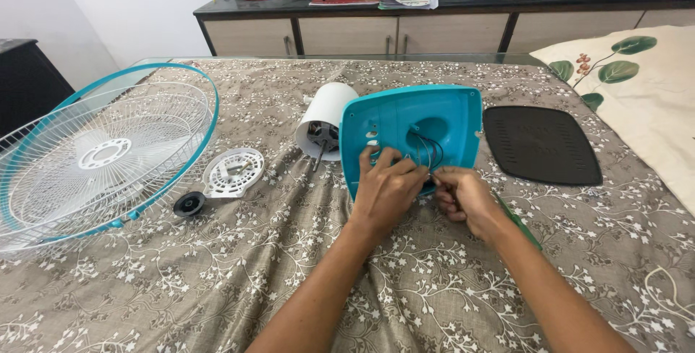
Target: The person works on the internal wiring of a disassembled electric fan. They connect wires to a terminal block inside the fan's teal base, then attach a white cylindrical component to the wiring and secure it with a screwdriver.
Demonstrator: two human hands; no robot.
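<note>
Head view: left hand (387,190) grip clamped on teal base (449,118); right hand (463,194) pinching black wires (427,152).

One head-worn camera looks steeply down, close over the cloth-covered table (217,280).

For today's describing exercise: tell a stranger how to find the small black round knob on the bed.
Start at the big teal-rimmed wire fan guard lying at the left of the floral bedsheet. Just off its lower right edge, beside the white round slotted plate, lies the small black knob. It is the only dark, solid disc there.
</note>
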